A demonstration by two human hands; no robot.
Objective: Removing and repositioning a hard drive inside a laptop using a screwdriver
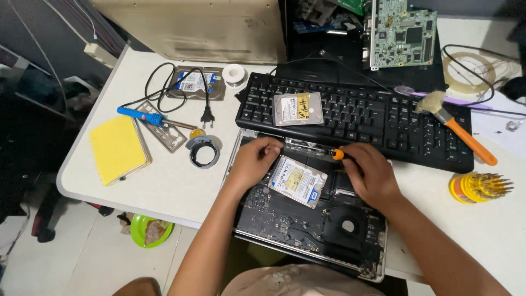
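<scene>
An opened laptop [285,222] lies bottom-up at the table's front edge, its dark board and round fan [347,225] exposed. A small hard drive [297,180] with a white and blue label rests tilted across its upper part. My left hand [255,160] presses fingertips on the laptop's top edge just left of the drive. My right hand [370,171] grips a small screwdriver with an orange collar [335,154], its tip pointing left along the same edge toward my left fingers.
A black keyboard [378,118] lies behind the laptop with a second drive [297,108] on it. An orange-handled brush [459,129], a yellow holder of screwdriver bits [478,187], a blue soldering iron [143,116], a yellow pad [117,148], a tape roll [204,152] and a circuit board [401,32] surround them.
</scene>
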